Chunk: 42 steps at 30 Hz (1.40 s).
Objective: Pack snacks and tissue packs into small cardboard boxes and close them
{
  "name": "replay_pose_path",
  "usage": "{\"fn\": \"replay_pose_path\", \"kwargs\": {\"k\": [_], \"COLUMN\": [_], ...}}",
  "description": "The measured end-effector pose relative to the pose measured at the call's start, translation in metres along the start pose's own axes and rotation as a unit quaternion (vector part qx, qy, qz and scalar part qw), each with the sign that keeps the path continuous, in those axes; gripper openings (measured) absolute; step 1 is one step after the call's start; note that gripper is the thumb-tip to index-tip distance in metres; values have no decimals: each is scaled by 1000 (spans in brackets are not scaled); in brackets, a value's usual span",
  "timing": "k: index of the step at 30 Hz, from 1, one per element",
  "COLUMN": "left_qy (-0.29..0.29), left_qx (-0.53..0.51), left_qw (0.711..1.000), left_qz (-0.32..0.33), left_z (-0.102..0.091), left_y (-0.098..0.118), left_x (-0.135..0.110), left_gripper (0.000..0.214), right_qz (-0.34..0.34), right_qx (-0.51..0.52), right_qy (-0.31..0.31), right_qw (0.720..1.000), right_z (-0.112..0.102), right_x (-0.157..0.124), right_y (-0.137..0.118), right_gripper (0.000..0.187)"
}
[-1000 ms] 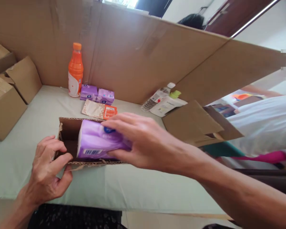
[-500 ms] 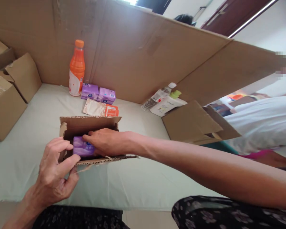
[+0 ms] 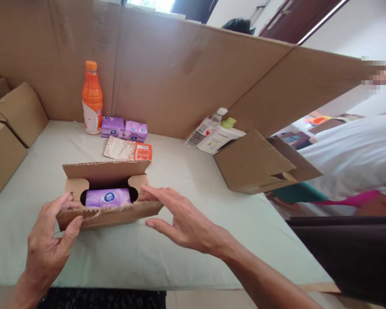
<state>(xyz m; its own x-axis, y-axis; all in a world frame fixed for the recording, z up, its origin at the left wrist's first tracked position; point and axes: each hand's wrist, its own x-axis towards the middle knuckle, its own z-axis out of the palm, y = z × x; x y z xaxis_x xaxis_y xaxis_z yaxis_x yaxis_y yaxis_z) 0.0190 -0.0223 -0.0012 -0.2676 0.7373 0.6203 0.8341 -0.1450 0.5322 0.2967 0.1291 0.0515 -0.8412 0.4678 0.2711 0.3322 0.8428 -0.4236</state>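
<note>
A small cardboard box (image 3: 116, 216) stands on the cloth-covered table, its front and back flaps raised and its side flaps folded inward. Inside it lies a purple tissue pack (image 3: 107, 197), seen between the two side flaps. My left hand (image 3: 49, 234) is at the box's left end, fingers over the left side flap and thumb against the front flap, holding that corner. At the right end, my right hand (image 3: 180, 219) has its fingers stretched out over the right side flap. Its thumb is spread away in front of the box, and nothing is held in this hand.
Behind the box are an orange drink bottle (image 3: 92, 98), two purple tissue packs (image 3: 125, 128) and a flat orange-and-white packet (image 3: 127, 149). Further right lean a clear bottle (image 3: 202, 131), a white bottle (image 3: 220, 139) and an open carton (image 3: 251, 161). More cartons (image 3: 6, 150) stand left. A person in white (image 3: 357, 150) is at right.
My right hand has come out of the box to its right end. Both side flaps are now folded in over the tissue pack. My left hand has closed on the box's left corner.
</note>
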Motion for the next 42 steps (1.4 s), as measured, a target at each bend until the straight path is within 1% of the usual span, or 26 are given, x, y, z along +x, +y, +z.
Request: {"fn": "replay_pose_path", "kwargs": {"k": [2, 4, 5, 6, 7, 9, 11, 13, 15, 17, 18, 19, 20, 21, 23, 24, 26, 28, 30, 31, 33, 36, 39, 41, 42], "left_qy": [17, 29, 36, 44, 49, 44, 12, -42, -120, -193, -217, -230, -230, -221, -181, -152, -92, -28, 34, 58, 85, 101, 126, 133, 127], "left_qx": [51, 79, 86, 92, 98, 99, 89, 74, 51, 35, 33, 36, 41, 48, 64, 80, 132, 198, 244, 255, 262, 271, 287, 297, 301], "left_qw": [999, 996, 995, 994, 994, 993, 994, 995, 989, 975, 968, 964, 963, 965, 974, 979, 983, 978, 968, 965, 961, 956, 946, 940, 938], "left_qz": [-2, 9, 16, 24, 29, 40, 54, 61, 74, 102, 118, 131, 137, 136, 121, 110, 86, 67, 45, 31, -5, -47, -82, -106, -113], "left_z": [4, 7, 8, 9, 9, 7, 2, -2, -6, -11, -14, -17, -21, -25, -32, -35, -36, -33, -26, -21, -11, 2, 13, 22, 27], "left_y": [4, 8, 10, 10, 10, 6, -2, -12, -22, -29, -30, -31, -30, -29, -24, -22, -23, -32, -52, -64, -92, -128, -151, -161, -165], "left_x": [3, 6, 7, 8, 9, 11, 15, 20, 27, 32, 32, 31, 29, 24, 13, 7, 0, 5, 24, 37, 67, 109, 140, 156, 163], "left_gripper": [52, 52, 53, 54, 56, 57, 56, 51, 46, 49, 53, 58, 62, 65, 65, 64, 59, 53, 43, 38, 30, 30, 31, 32, 33], "right_qz": [-9, -17, -20, -29, -42, -81, -117, -132, -134, -130, -128, -130, -135, -141, -142, -129, -77, -17, 22, 29, 24, 18, 35, 35, 32], "right_qx": [-11, -31, -36, -34, -29, -17, -9, -15, -31, -45, -47, -46, -44, -44, -54, -64, -81, -76, -45, -23, 19, 55, 65, 69, 72], "right_qy": [56, 119, 134, 134, 118, 61, 13, -2, 9, 26, 33, 35, 34, 29, 29, 39, 75, 116, 137, 135, 102, 32, -7, -17, -16], "right_qw": [998, 992, 990, 990, 992, 995, 993, 991, 990, 990, 990, 990, 989, 989, 988, 989, 991, 990, 989, 990, 994, 998, 997, 997, 997], "right_z": [-5, -16, -20, -23, -23, -17, -2, 15, 32, 44, 48, 51, 53, 55, 59, 63, 77, 97, 121, 134, 158, 188, 206, 212, 214], "right_x": [10, 28, 37, 46, 52, 57, 50, 35, 18, 6, 2, 2, 5, 11, 35, 52, 93, 132, 160, 169, 176, 171, 166, 164, 163], "right_y": [3, 8, 11, 14, 16, 19, 21, 24, 28, 34, 37, 41, 44, 48, 54, 56, 54, 48, 41, 38, 34, 33, 36, 38, 39], "right_gripper": [57, 57, 59, 61, 61, 57, 57, 58, 55, 49, 49, 49, 50, 50, 48, 46, 42, 45, 52, 55, 59, 65, 65, 61, 59]}}
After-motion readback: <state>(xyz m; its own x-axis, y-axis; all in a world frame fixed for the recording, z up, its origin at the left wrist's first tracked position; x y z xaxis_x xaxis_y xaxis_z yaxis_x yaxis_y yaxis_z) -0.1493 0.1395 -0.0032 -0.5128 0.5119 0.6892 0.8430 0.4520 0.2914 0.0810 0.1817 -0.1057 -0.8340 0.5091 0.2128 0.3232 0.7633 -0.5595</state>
